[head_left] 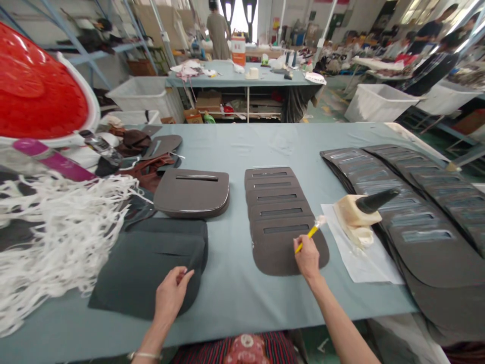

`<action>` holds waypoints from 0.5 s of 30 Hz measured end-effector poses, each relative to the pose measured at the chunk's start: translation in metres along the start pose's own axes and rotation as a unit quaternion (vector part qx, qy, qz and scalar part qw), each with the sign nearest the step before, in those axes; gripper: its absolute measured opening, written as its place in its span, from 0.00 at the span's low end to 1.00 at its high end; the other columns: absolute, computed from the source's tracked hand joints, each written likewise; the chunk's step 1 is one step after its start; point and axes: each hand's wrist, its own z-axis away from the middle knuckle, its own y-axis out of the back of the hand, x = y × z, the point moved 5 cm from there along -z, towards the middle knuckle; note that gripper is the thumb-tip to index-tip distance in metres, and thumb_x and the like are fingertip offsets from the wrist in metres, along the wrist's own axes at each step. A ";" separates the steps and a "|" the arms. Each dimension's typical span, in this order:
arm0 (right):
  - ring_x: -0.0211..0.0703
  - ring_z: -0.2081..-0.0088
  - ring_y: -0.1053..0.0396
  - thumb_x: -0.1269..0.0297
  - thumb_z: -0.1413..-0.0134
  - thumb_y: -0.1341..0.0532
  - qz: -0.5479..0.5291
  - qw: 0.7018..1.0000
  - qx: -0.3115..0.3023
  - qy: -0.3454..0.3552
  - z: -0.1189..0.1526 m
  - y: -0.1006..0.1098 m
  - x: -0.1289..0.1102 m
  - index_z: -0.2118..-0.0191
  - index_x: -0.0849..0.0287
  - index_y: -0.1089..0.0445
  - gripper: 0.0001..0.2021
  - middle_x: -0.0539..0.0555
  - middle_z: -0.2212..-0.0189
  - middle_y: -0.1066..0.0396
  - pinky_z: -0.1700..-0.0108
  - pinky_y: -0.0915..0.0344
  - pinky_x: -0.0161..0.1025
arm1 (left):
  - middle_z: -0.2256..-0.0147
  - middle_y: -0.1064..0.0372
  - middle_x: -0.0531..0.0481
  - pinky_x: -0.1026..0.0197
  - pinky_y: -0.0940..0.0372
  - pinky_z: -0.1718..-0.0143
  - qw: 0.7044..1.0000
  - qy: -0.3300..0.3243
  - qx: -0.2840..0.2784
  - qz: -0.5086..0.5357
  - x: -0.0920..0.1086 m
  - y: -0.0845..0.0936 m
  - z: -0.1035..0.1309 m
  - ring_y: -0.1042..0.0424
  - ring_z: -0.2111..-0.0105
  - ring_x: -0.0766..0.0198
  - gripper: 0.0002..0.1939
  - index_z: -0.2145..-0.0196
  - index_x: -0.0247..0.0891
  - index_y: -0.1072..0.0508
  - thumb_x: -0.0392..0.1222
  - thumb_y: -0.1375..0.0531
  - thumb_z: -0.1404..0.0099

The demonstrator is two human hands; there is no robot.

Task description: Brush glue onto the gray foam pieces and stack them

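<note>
My right hand (307, 257) is closed around a yellow-handled brush (311, 232), whose pale bristles point up and to the right. Below it lies an overlapping row of dark grey-brown flat panels (280, 247), each with a rectangular slot. To the left, my left hand (171, 294) pinches at the edge of a dark green-grey fabric piece (140, 263), which lies on similar pieces. Behind that fabric sits a neat stack of slotted brown panels (191, 194). A cream glue container (356, 215) with a black nozzle leans on a white sheet (364, 265) right of the brush.
Long overlapping rows of slotted panels (424, 253) cover the table's right side. White cord or strips (56, 242) pile up at left, near a magenta bottle-like object (56, 159) and a red-and-white object (41, 86). Another table (227, 81) and several people are beyond.
</note>
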 end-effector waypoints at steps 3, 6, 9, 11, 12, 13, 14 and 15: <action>0.42 0.64 0.35 0.60 0.43 0.44 -0.154 0.983 -0.084 0.053 0.024 -0.021 -0.074 0.65 0.57 0.39 0.06 0.54 0.68 0.34 0.60 0.38 0.36 | 0.71 0.30 0.53 0.62 0.37 0.63 0.994 0.026 -0.026 0.106 0.027 -0.014 -0.002 0.30 0.70 0.62 0.19 0.67 0.41 0.31 0.60 0.42 0.47; 0.43 0.61 0.35 0.59 0.51 0.37 -0.281 0.939 -0.161 0.116 0.046 -0.029 -0.142 0.60 0.56 0.41 0.15 0.53 0.63 0.34 0.57 0.37 0.38 | 0.72 0.30 0.52 0.62 0.36 0.64 0.979 0.012 -0.068 0.194 0.079 -0.033 0.003 0.30 0.70 0.63 0.21 0.67 0.39 0.31 0.60 0.42 0.47; 0.39 0.67 0.36 0.64 0.50 0.40 -0.331 0.925 -0.156 0.101 0.049 -0.017 -0.162 0.63 0.54 0.43 0.10 0.49 0.67 0.36 0.62 0.38 0.36 | 0.67 0.28 0.48 0.61 0.34 0.64 0.950 -0.005 -0.150 0.274 0.125 -0.056 0.015 0.29 0.67 0.61 0.25 0.60 0.37 0.31 0.61 0.47 0.42; 0.37 0.71 0.39 0.67 0.48 0.45 -0.323 0.936 -0.119 0.071 0.042 -0.001 -0.145 0.65 0.54 0.44 0.05 0.48 0.71 0.39 0.65 0.39 0.34 | 0.61 0.27 0.45 0.58 0.33 0.59 0.942 -0.036 -0.183 0.278 0.145 -0.070 0.023 0.28 0.62 0.60 0.26 0.54 0.37 0.32 0.59 0.53 0.37; 0.37 0.71 0.40 0.68 0.48 0.47 -0.309 0.944 -0.100 0.057 0.038 0.008 -0.128 0.66 0.54 0.45 0.04 0.48 0.71 0.39 0.66 0.40 0.33 | 0.57 0.28 0.44 0.55 0.34 0.55 0.948 -0.068 -0.181 0.254 0.151 -0.077 0.027 0.29 0.57 0.59 0.26 0.51 0.38 0.34 0.58 0.55 0.35; 0.37 0.71 0.39 0.69 0.48 0.48 -0.290 0.953 -0.081 0.041 0.034 0.018 -0.106 0.66 0.54 0.45 0.04 0.48 0.71 0.39 0.65 0.40 0.33 | 0.52 0.30 0.44 0.53 0.37 0.50 0.956 -0.110 -0.171 0.213 0.156 -0.083 0.031 0.31 0.52 0.58 0.25 0.48 0.39 0.35 0.56 0.55 0.34; 0.37 0.70 0.38 0.69 0.49 0.48 -0.265 0.962 -0.063 0.022 0.030 0.027 -0.080 0.66 0.54 0.45 0.04 0.49 0.70 0.38 0.64 0.39 0.34 | 0.49 0.33 0.44 0.51 0.41 0.46 0.961 -0.161 -0.158 0.159 0.160 -0.091 0.036 0.35 0.47 0.58 0.24 0.47 0.41 0.36 0.54 0.55 0.34; 0.38 0.68 0.37 0.70 0.50 0.48 -0.236 0.971 -0.047 0.000 0.028 0.034 -0.052 0.66 0.55 0.45 0.05 0.50 0.68 0.37 0.63 0.39 0.34 | 0.46 0.36 0.44 0.49 0.44 0.43 0.960 -0.215 -0.149 0.100 0.163 -0.100 0.043 0.40 0.43 0.57 0.23 0.45 0.42 0.37 0.52 0.54 0.34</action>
